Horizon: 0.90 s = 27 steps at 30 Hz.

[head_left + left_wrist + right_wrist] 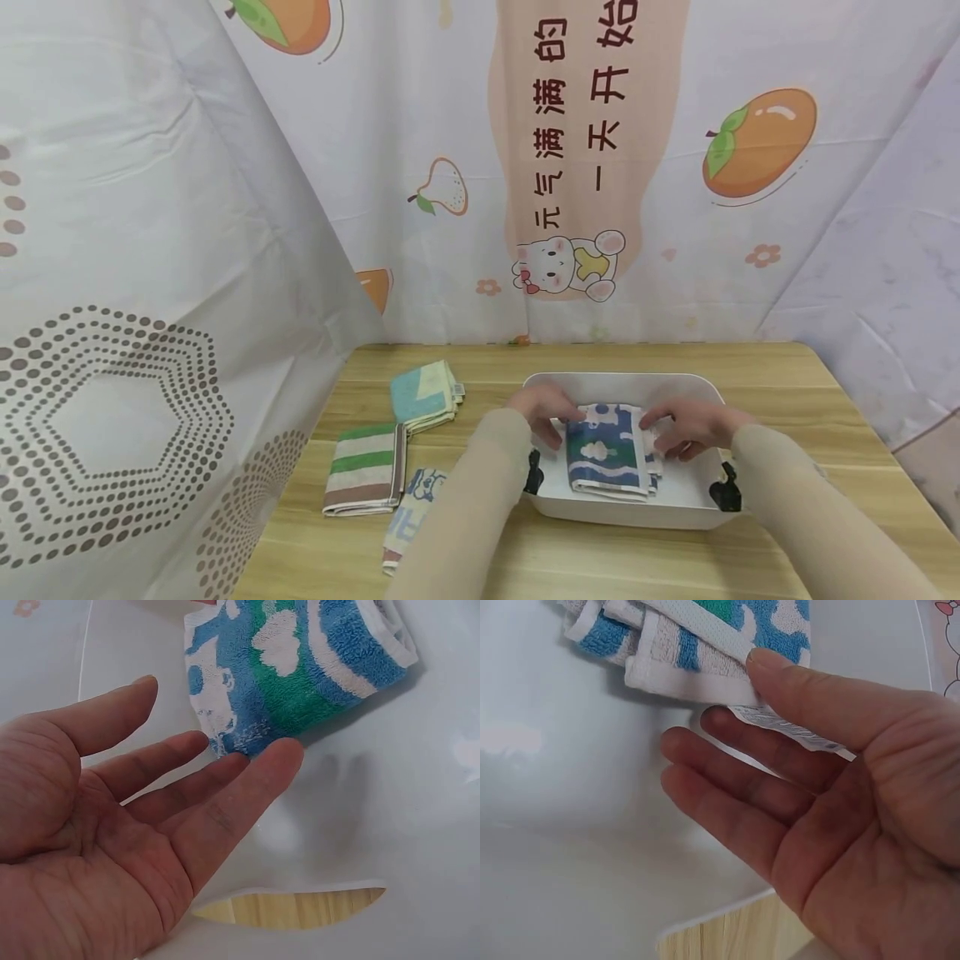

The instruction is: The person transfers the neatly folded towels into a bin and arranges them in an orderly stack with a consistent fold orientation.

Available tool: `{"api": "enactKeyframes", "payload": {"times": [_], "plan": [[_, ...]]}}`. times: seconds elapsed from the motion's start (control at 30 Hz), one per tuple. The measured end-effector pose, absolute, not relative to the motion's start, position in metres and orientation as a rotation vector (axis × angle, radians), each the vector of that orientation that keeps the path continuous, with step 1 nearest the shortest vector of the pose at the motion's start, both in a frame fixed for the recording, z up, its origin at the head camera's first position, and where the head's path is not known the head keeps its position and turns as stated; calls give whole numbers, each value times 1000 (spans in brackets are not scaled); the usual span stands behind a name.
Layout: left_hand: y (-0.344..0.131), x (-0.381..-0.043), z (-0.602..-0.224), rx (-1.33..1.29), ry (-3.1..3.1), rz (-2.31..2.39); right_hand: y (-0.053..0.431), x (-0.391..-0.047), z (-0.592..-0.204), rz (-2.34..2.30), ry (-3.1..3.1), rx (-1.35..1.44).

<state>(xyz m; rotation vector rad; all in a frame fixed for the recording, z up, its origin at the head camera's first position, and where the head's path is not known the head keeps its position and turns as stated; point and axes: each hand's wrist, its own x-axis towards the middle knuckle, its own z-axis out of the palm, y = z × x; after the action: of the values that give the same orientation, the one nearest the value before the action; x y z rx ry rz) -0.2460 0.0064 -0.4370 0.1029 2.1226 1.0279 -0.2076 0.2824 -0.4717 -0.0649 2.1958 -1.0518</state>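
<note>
A folded towel (603, 454) in blue, green and white lies on the floor of a white plastic bin (626, 512). At its left edge is my left hand (551, 408), thumb and fingers spread; in the left wrist view its fingertips (283, 754) reach close to the towel's corner. My right hand (693, 423) is at the opposite edge. The right wrist view shows its thumb tip (769, 661) against the towel's white hem, the other fingers loosely bent below. A white label (791, 729) sticks out between that thumb and the fingers.
Left of the bin, on the wooden table (555, 558), lie a blue and yellow towel (422, 396), a green, white and brown striped towel (363, 469), and a patterned towel (408, 517) partly hidden by my left sleeve. A printed curtain (435, 275) hangs behind the table.
</note>
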Motion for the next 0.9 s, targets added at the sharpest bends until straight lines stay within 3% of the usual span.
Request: {"api": "enactKeyframes", "payload": {"times": [0.9], "plan": [[-35,-258,-410,288,1914,1282,311,-197,-435,-1265,2154,-21]]}}
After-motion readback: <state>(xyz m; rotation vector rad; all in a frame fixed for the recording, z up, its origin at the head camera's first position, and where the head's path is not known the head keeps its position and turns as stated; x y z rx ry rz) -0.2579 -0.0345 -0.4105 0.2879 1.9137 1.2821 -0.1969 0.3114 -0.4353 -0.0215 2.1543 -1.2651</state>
